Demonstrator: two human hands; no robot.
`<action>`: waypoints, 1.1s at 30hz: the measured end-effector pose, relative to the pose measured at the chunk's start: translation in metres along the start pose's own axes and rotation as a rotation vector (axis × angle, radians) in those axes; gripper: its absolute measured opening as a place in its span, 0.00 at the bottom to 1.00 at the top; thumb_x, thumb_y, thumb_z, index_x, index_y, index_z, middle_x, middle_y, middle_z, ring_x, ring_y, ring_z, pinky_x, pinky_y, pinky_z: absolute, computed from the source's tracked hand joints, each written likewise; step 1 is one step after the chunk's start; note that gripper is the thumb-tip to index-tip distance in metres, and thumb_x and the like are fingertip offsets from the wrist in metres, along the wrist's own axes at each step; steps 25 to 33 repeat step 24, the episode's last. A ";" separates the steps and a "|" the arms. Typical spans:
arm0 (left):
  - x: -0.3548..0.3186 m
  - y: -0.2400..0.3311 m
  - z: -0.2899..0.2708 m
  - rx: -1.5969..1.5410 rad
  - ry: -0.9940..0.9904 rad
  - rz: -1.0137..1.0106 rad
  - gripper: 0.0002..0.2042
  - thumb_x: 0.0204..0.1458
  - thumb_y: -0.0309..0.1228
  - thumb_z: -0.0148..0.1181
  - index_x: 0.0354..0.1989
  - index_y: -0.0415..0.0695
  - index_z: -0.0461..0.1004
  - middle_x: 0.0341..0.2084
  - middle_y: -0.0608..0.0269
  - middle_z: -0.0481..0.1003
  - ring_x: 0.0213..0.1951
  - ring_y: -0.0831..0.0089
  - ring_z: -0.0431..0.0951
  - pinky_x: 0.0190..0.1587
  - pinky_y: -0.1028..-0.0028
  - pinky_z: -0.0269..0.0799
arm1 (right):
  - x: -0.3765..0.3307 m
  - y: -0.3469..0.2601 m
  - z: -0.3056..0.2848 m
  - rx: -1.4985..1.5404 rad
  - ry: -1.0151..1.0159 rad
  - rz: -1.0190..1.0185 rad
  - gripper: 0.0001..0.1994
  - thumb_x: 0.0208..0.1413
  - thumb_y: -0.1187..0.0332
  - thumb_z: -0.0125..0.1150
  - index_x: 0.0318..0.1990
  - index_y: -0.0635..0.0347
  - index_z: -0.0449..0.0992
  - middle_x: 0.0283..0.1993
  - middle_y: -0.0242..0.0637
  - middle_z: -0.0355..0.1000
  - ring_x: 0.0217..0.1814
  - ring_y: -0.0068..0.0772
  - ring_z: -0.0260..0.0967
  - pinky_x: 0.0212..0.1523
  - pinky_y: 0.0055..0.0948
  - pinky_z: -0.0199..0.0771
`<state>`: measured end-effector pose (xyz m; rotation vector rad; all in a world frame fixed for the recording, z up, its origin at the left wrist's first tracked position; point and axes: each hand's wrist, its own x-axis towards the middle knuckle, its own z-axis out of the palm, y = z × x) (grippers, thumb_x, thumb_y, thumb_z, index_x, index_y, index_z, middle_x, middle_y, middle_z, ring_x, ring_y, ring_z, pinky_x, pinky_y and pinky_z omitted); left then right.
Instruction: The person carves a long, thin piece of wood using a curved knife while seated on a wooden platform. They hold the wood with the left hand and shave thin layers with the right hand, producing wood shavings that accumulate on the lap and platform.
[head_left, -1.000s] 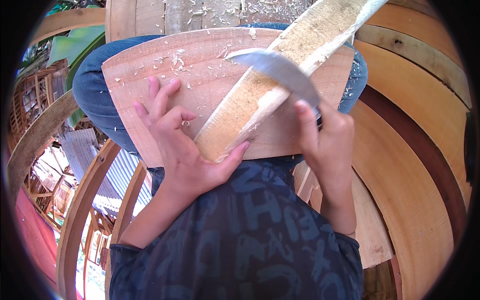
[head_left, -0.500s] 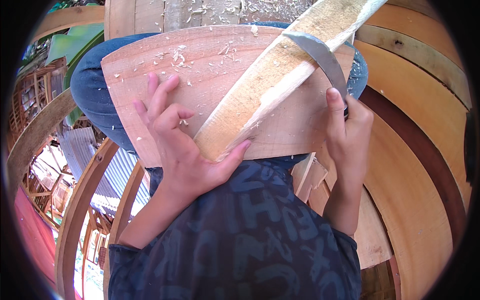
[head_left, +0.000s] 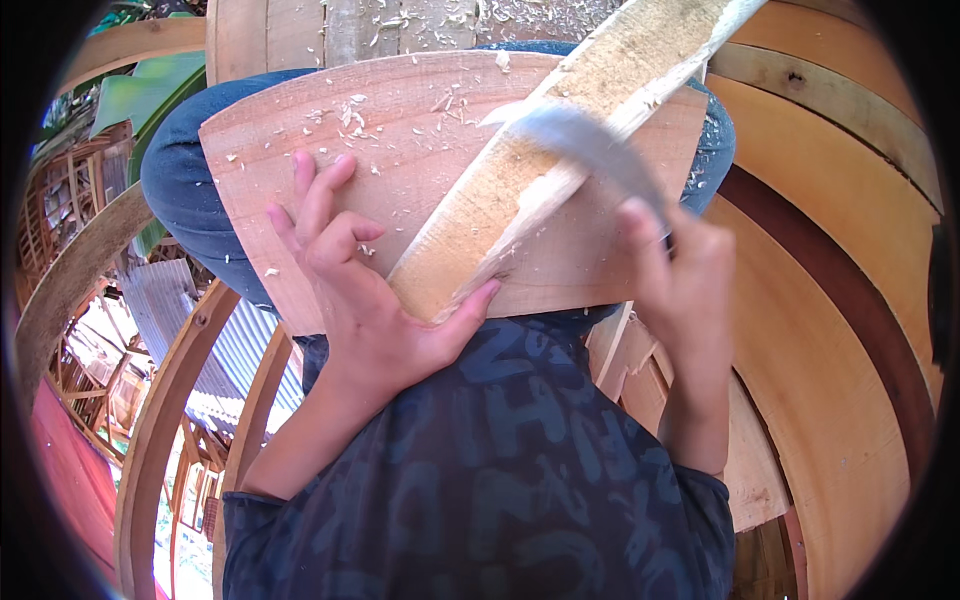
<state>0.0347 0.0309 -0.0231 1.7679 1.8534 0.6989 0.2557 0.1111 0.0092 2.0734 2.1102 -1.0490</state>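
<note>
A long pale wood strip (head_left: pixel 490 215) slants across a curved wooden board (head_left: pixel 290 190) lying over my lap. The strip's near end sits in the crook of my left hand (head_left: pixel 365 300), with the thumb along its right edge and the other fingers spread above the board. In my right hand (head_left: pixel 690 260) is a sickle (head_left: pixel 610 150) with a curved grey blade, blurred by motion, its handle mostly hidden in the fist. The blade lies across the strip's middle, over its whitish shaved right edge. A pale shaving (head_left: pixel 502 113) shows near the blade's tip.
Small wood shavings (head_left: pixel 350 115) dot the board, with more on the planks (head_left: pixel 390 25) beyond it. Broad curved wooden planks (head_left: pixel 820 400) rise at my right. Curved wooden ribs (head_left: pixel 170 420) stand at my left, with corrugated metal sheet (head_left: pixel 180 310) beyond them.
My right hand and the sickle have swept toward me and slightly left, down along the strip. A shaving now shows by the blade's tip. My left hand and the strip have stayed in place.
</note>
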 end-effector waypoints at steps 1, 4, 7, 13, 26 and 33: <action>0.002 0.002 -0.001 -0.007 -0.006 -0.007 0.40 0.32 0.41 0.77 0.47 0.46 0.51 0.61 0.43 0.55 0.68 0.38 0.46 0.65 0.42 0.32 | -0.001 -0.001 -0.003 0.035 0.001 0.050 0.23 0.57 0.51 0.60 0.22 0.66 0.74 0.14 0.53 0.65 0.18 0.54 0.70 0.21 0.41 0.67; 0.000 -0.002 0.002 0.002 0.018 0.003 0.40 0.32 0.42 0.77 0.47 0.46 0.52 0.60 0.41 0.56 0.68 0.36 0.46 0.64 0.39 0.28 | -0.002 -0.007 0.002 0.064 0.032 0.088 0.24 0.57 0.52 0.61 0.21 0.66 0.73 0.13 0.52 0.65 0.17 0.54 0.69 0.20 0.41 0.66; 0.003 -0.008 0.003 0.006 0.010 0.015 0.40 0.32 0.41 0.77 0.47 0.46 0.51 0.60 0.42 0.56 0.68 0.37 0.46 0.65 0.40 0.30 | -0.015 -0.013 0.016 -0.063 0.003 -0.241 0.23 0.58 0.55 0.60 0.21 0.68 0.73 0.13 0.53 0.64 0.16 0.53 0.68 0.19 0.40 0.64; -0.001 -0.003 0.001 0.012 -0.017 -0.004 0.41 0.32 0.41 0.77 0.48 0.46 0.50 0.60 0.43 0.56 0.68 0.38 0.46 0.65 0.43 0.32 | -0.006 -0.015 0.010 0.080 0.034 0.020 0.22 0.55 0.52 0.62 0.22 0.65 0.74 0.13 0.47 0.67 0.16 0.49 0.69 0.18 0.39 0.65; -0.004 -0.010 0.005 -0.006 -0.006 0.001 0.41 0.32 0.44 0.77 0.48 0.47 0.51 0.63 0.46 0.53 0.70 0.38 0.40 0.65 0.40 0.27 | -0.020 -0.014 0.036 -0.007 0.020 -0.227 0.21 0.54 0.50 0.64 0.25 0.62 0.78 0.17 0.47 0.72 0.22 0.46 0.76 0.24 0.36 0.74; -0.004 -0.010 0.005 -0.006 -0.006 0.001 0.41 0.32 0.44 0.77 0.48 0.47 0.51 0.63 0.46 0.53 0.70 0.38 0.40 0.65 0.40 0.27 | -0.020 -0.014 0.036 -0.007 0.020 -0.227 0.21 0.54 0.50 0.64 0.25 0.62 0.78 0.17 0.47 0.72 0.22 0.46 0.76 0.24 0.36 0.74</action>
